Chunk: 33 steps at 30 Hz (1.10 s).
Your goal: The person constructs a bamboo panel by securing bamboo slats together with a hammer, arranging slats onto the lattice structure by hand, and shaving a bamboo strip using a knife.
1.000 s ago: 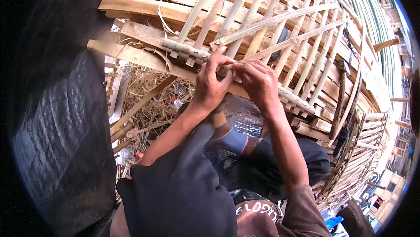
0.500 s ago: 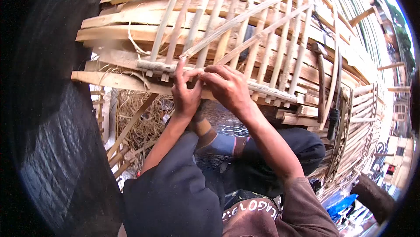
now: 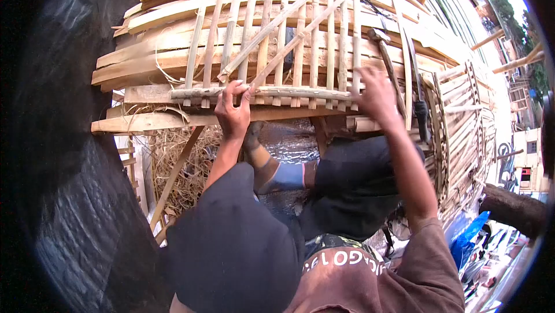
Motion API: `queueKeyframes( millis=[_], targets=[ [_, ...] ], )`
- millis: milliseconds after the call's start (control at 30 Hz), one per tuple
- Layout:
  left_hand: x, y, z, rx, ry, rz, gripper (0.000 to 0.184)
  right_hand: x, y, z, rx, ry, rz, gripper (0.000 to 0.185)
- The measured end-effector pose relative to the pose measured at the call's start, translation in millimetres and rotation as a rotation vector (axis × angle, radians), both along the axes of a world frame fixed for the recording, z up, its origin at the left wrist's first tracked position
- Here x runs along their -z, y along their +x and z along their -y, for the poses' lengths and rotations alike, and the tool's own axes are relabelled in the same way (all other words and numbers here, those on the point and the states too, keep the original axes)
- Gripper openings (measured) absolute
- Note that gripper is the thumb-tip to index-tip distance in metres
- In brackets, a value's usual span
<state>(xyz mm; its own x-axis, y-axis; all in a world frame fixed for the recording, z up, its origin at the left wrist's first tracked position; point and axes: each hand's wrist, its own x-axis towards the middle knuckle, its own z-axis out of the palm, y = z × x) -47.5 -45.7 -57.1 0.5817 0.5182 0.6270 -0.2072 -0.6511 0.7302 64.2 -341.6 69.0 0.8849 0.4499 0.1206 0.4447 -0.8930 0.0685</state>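
Note:
A rack of wooden slats (image 3: 314, 53) lies in front of me, their lower ends fixed through a round stick rail (image 3: 312, 93). Two diagonal strips cross over them. My left hand (image 3: 233, 110) is closed at the rail, thumb and fingers pinching the lower end of the nearer diagonal strip (image 3: 277, 58). The other diagonal strip (image 3: 283, 17) ends just above those fingers. My right hand (image 3: 378, 98) is raised by the rail's right end, beside the handle of a hammer (image 3: 386, 50). Motion smears its fingers, so their grip is unclear.
Stacked planks (image 3: 144, 53) lie beneath the rack. A long blade with a black handle (image 3: 421, 117) rests right of the hammer. Wood shavings (image 3: 173, 163) fill the space below left. A slatted bamboo structure (image 3: 459, 134) stands at right, and black sheeting (image 3: 75, 157) hangs at left.
My right hand has left the spot beside my left hand and moved right towards the hammer. My left hand stays at the diagonal strip's lower end. The view has shifted slightly.

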Motion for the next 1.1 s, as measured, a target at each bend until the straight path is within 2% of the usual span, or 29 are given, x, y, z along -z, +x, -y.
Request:
queueKeyframes(
  millis=[33,100,167,233,300,333,400,433,500,533,567,633,667,733,800,833,933,1000,1033,1100],
  targets=[
    [-1.0,0.5,-0.3,0.001,0.007,0.011,0.036,-12.1,6.3,18.8,0.184,-0.149,-0.074,0.059],
    [0.2,4.1,-3.9,0.028,-0.015,0.006,0.035,-18.6,26.5,55.6,0.283,-0.207,-0.153,0.07],
    [-2.7,2.2,-7.0,0.017,0.132,-0.034,0.034,-15.1,49.0,69.9,0.29,-0.093,-0.204,0.077],
    [-1.8,2.5,-7.6,0.038,0.144,-0.016,0.034,-17.0,67.7,79.3,0.333,-0.237,-0.236,0.084],
    [-5.1,2.7,-8.8,0.035,0.161,-0.069,0.034,-13.9,81.5,79.4,0.522,-0.167,-0.392,0.074],
    [-5.9,2.3,-8.1,0.028,0.17,-0.074,0.033,25.3,113.7,102.8,0.608,0.017,-0.467,0.072],
    [-4.6,0.6,-7.0,0.02,0.169,-0.074,0.033,7.1,75.4,83.8,0.534,-0.018,-0.215,0.064],
    [-5.5,2.9,-7.2,0.019,0.171,-0.086,0.032,22.1,82.3,89.6,0.473,-0.139,-0.099,0.06],
    [-5.0,3.0,-6.3,0.018,0.179,-0.072,0.032,-1.3,62.8,73.6,0.453,-0.03,-0.035,0.053],
    [-3.1,3.3,-6.3,0.027,0.173,-0.079,0.032,-22.9,60.4,64.9,0.448,-0.067,-0.06,0.043],
    [-2.2,4.6,-7.6,0.038,0.172,-0.084,0.031,-45.4,64.0,54.7,0.501,-0.081,-0.214,0.036],
    [-6.9,1.1,-9.7,0.026,0.19,-0.086,0.031,-40.3,87.0,65.4,0.419,0.01,-0.118,0.033],
    [-9.4,0.5,-6.0,0.027,0.196,-0.092,0.031,-16.0,113.2,86.7,0.309,-0.036,0.123,0.04],
    [-8.8,2.5,-7.2,0.04,0.167,-0.105,0.031,-46.8,107.1,87.4,0.389,0.201,0.077,0.048],
    [-6.7,2.7,-7.9,0.044,0.142,-0.126,0.031,-63.7,123.6,100.7,0.498,0.098,-0.03,0.042],
    [-6.8,-0.1,-6.6,0.049,0.143,-0.142,0.031,-90.2,101.3,91.8,0.49,0.019,-0.037,0.04],
    [-10.0,0.7,-4.6,0.023,0.125,-0.096,0.03,-89.7,115.5,111.9,0.443,0.064,0.039,0.041],
    [-7.8,2.1,-5.9,0.027,0.136,-0.094,0.03,-88.1,117.8,116.9,0.541,0.277,-0.068,0.041],
    [-6.8,1.6,-7.0,0.027,0.147,-0.09,0.03,-84.5,117.9,117.6,0.542,0.269,-0.083,0.041],
    [-5.8,1.9,-8.5,0.027,0.187,-0.114,0.03,-71.1,117.0,114.6,0.589,0.582,-0.179,0.047]
  ],
)
